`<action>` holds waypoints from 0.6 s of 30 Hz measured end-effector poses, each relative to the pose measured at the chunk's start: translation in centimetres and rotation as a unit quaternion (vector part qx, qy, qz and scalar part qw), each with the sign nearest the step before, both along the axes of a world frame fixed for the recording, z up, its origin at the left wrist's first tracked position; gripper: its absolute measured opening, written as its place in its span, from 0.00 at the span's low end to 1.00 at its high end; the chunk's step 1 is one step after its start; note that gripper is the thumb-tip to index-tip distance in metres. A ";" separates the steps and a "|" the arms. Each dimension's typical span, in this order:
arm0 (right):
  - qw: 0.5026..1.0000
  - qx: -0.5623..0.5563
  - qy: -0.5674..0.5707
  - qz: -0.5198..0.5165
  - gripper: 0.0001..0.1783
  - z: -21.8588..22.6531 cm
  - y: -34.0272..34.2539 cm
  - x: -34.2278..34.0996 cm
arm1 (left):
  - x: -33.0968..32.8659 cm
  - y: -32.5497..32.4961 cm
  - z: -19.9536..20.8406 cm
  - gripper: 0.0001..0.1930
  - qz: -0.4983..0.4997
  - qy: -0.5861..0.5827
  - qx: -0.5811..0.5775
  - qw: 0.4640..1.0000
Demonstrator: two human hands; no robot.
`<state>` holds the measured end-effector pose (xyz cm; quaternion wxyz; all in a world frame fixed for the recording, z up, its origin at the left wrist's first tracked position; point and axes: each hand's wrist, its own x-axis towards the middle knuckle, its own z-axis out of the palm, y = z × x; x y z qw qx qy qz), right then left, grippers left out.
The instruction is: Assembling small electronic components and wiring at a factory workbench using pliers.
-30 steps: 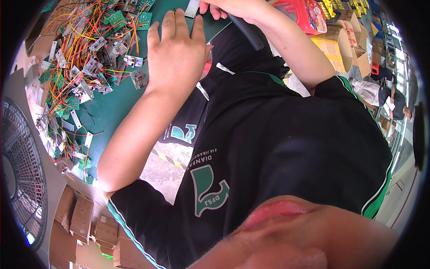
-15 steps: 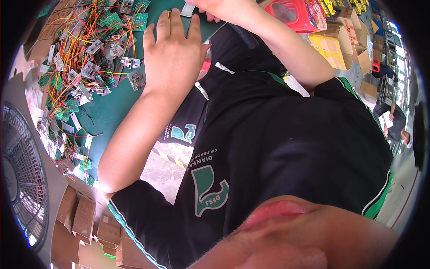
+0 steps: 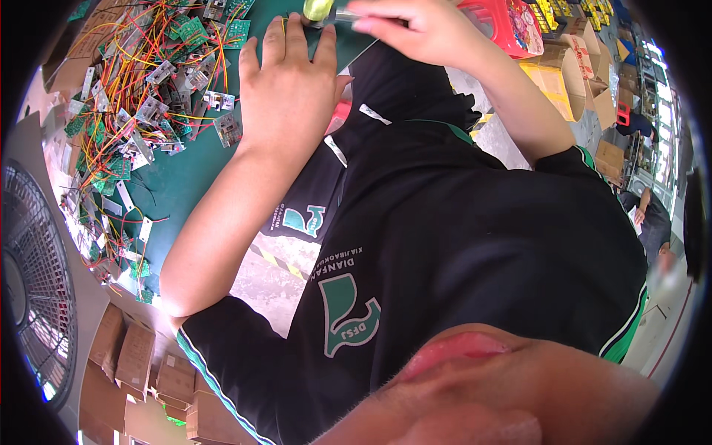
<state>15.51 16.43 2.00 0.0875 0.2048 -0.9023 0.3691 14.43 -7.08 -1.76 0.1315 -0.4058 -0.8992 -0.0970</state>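
Note:
My left hand (image 3: 291, 100) lies flat on the green table mat (image 3: 172, 194), palm down, with its fingers a little spread. At the top edge my right hand (image 3: 408, 28) is closed around a small mallet (image 3: 318, 10) with a yellow-green head and a metal shaft. The mallet head is just beyond my left fingertips, and a dark end of its handle shows by my right hand. Whatever lies beneath the head is hidden. Left of my left hand spreads a tangled heap of small green circuit boards (image 3: 193, 31) with metal brackets (image 3: 152, 111) and red, yellow and black wires.
A black fan (image 3: 37, 282) stands at the left rim. Cardboard boxes (image 3: 137, 356) are below the table's left side. On the right are a red plastic stool (image 3: 512, 26), an open carton (image 3: 552, 81) and another person (image 3: 649, 222) farther off.
My right hand has shifted right and now holds the mallet, whose head has come over the spot where a small metal plate lay by my left fingertips. My left hand has barely moved.

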 end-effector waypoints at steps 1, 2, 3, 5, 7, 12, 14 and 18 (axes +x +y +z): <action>0.998 0.043 -0.035 0.018 0.12 0.2 -0.1 -0.1 | 0.0 0.0 0.0 0.30 0.002 0.001 -0.003 1.000; 0.993 0.087 -0.070 0.036 0.13 0.3 -0.1 -0.2 | 0.0 0.0 -0.1 0.30 0.003 0.000 -0.004 1.000; 0.995 0.064 -0.080 0.016 0.14 0.6 -0.2 0.0 | 0.0 0.0 -0.1 0.30 0.001 0.001 -0.001 1.000; 1.000 0.009 -0.027 0.002 0.14 -1.6 0.8 -0.3 | -0.2 0.1 0.0 0.30 -0.002 0.001 0.003 1.000; 0.999 -0.027 -0.036 -0.031 0.15 -1.4 0.6 -0.3 | -0.3 0.0 0.4 0.29 -0.002 0.032 -0.022 0.999; 0.995 0.008 -0.100 -0.028 0.15 -0.5 0.1 0.0 | -0.2 0.0 0.2 0.29 -0.001 0.034 -0.022 0.999; 0.996 -0.024 -0.077 -0.043 0.14 -0.7 0.5 0.0 | -0.2 0.1 0.5 0.29 0.000 0.032 -0.023 0.999; 0.996 0.025 -0.080 -0.039 0.15 0.2 0.2 0.1 | 0.1 0.0 1.0 0.29 -0.010 0.045 -0.034 0.998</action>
